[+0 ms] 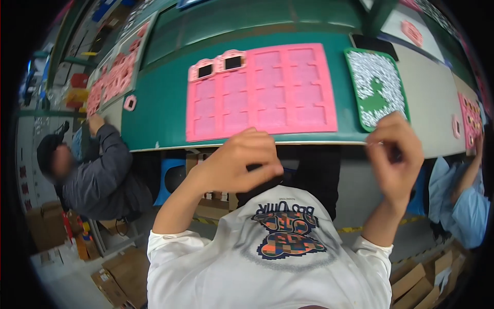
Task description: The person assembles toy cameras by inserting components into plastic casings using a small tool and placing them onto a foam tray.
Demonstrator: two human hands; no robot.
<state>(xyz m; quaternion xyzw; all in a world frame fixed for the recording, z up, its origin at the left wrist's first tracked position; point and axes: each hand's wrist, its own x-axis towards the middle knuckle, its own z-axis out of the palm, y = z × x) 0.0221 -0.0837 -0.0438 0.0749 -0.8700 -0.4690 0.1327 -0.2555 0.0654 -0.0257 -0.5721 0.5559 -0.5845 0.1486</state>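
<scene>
A pink tray (267,121) with rows of square recesses lies on the green table in front of me. Two pink frame-shaped pieces with dark windows, a left one (205,70) and a right one (232,62), sit in its far left corner. My left hand (246,158) hovers by the tray's near edge, its fingers bent and the thumb apart from them, with nothing visible in it. At the near right corner of a green tray (362,110) full of small white pieces (387,80), my right hand (395,152) has thumb and forefinger pinched together. Whatever is between those fingertips is too small to make out.
A single pink piece (130,103) lies on the table at left, near a tray heaped with pink pieces (119,74). A dark flat object (378,46) sits behind the green tray. Co-workers sit on both sides, one in a grey jacket (98,177), another in light blue (465,206).
</scene>
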